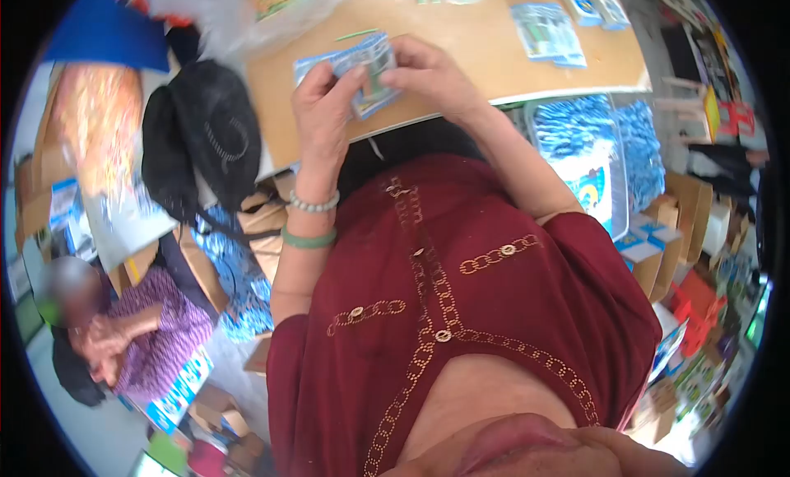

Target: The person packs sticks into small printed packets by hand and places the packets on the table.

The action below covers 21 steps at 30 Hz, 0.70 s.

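A small blue-and-clear packet (378, 59) with something green inside is held over the near edge of the table. My left hand (322, 107), its wrist wearing a beaded bracelet and a green bangle, pinches the packet's left side. From the other side, the thumb and fingers of my right hand (432, 75) close on its right edge. Part of another blue packet (306, 65) shows behind my left fingers; whether it is held or lying on the table I cannot tell. A thin green strip (355, 34) lies just beyond.
Several similar packets (547, 32) lie on the tabletop (469, 24) at right. Clear plastic bags (222, 24) cover its far left, near a black backpack (202, 139). A bin of blue packaging (576, 139) stands at right. Another person (156, 329) sits at lower left.
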{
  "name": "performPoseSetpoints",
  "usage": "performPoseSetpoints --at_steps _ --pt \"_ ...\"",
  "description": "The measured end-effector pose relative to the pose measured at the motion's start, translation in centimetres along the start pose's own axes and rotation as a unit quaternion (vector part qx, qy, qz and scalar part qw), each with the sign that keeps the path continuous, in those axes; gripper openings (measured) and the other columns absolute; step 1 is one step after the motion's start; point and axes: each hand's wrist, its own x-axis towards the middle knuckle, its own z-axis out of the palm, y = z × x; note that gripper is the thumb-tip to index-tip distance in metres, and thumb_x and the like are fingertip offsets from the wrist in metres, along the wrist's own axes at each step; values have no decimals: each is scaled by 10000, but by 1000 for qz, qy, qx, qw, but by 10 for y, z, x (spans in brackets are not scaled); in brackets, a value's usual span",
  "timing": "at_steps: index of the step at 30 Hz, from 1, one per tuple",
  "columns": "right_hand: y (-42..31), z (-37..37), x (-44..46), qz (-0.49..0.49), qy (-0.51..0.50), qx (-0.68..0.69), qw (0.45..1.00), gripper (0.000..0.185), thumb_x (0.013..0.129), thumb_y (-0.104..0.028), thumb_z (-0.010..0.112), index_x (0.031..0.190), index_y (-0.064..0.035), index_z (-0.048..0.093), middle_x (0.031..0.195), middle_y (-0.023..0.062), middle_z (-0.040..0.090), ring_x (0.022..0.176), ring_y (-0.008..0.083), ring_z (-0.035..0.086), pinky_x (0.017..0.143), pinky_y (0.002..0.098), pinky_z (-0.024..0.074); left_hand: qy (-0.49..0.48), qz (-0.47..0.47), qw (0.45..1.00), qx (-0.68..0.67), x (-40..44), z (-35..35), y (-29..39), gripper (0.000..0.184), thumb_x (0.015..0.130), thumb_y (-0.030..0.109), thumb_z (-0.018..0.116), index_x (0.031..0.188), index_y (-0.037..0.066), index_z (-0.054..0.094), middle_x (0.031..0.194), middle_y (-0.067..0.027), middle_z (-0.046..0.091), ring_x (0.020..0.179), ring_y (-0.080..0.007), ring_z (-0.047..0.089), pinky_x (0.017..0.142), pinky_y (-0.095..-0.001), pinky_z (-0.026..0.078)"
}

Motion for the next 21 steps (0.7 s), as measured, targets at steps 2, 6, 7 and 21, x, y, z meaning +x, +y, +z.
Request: performPoseSetpoints --at_steps 2,6,7,21 --pt "-4 -5 -3 85 -49 1 995 186 850 -79 593 1030 -33 605 910 -7 607 848 64 545 765 222 441 -20 -4 1000 -3 1 12 3 49 789 29 682 805 37 636 707 51 566 630 -30 477 582 -193 376" --pt "2 -17 -10 52 -87 9 995 205 837 -69 606 1040 -32 606 922 -6 615 843 60 557 769 235 455 -42 -38 997 52 6 22 5 77 793 22 676 867 19 654 744 21 604 669 -47 526 615 -197 411" --pt "1 -20 -11 48 -81 8 995 205 837 -69 606 1040 -32 606 922 -6 615 843 60 557 769 235 455 -42 -21 998 48 7 24 3 102 795 22 674 895 11 655 753 12 612 682 -55 539 628 -199 421" --pt "-63 -118 -36 59 216 -425 877 325 773 -253 665 1012 -35 640 845 72 658 756 134 608 718 241 458 22 45 996 76 6 32 5 195 843 64 630 1015 -26 637 837 -34 618 707 -79 566 635 -213 456"
